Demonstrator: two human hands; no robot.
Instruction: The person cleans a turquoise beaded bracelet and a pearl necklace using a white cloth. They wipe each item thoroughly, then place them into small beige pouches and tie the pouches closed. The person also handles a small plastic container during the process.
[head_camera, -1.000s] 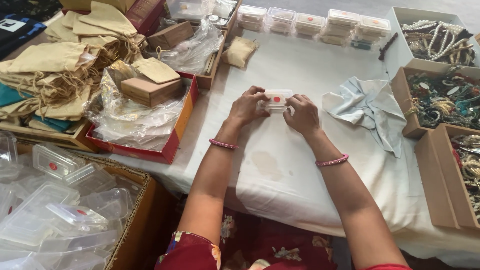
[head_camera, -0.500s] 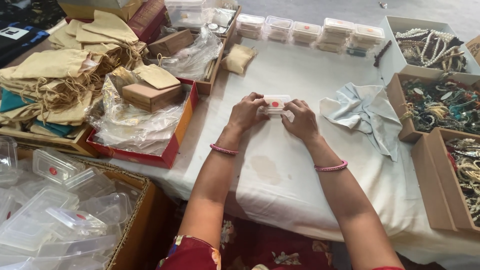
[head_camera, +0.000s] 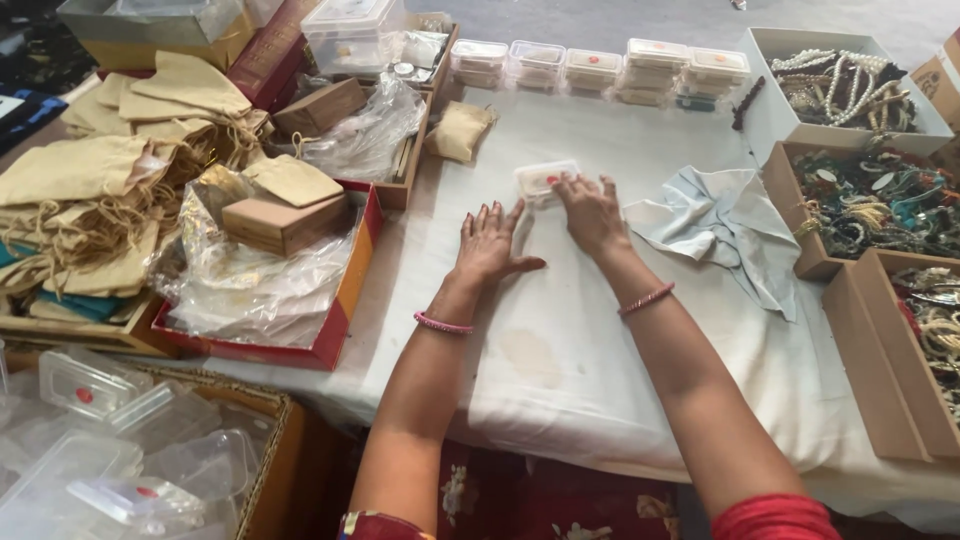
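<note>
Small clear plastic box (head_camera: 545, 179) now pushed farther up the white tablecloth (head_camera: 560, 340), right hand (head_camera: 592, 213) fingertips resting on it, contents indistinct, left hand (head_camera: 488, 243) released, flat and open beside, blue cloth (head_camera: 722, 222) nearby.

Two hands, left (head_camera: 488, 245) and right (head_camera: 592, 212); one small clear box (head_camera: 545, 180) on the desk (head_camera: 560, 370); one pale blue cloth (head_camera: 735, 225); three open cardboard boxes of jewellery (head_camera: 850, 205); two pink bangles (head_camera: 645, 299).
</note>
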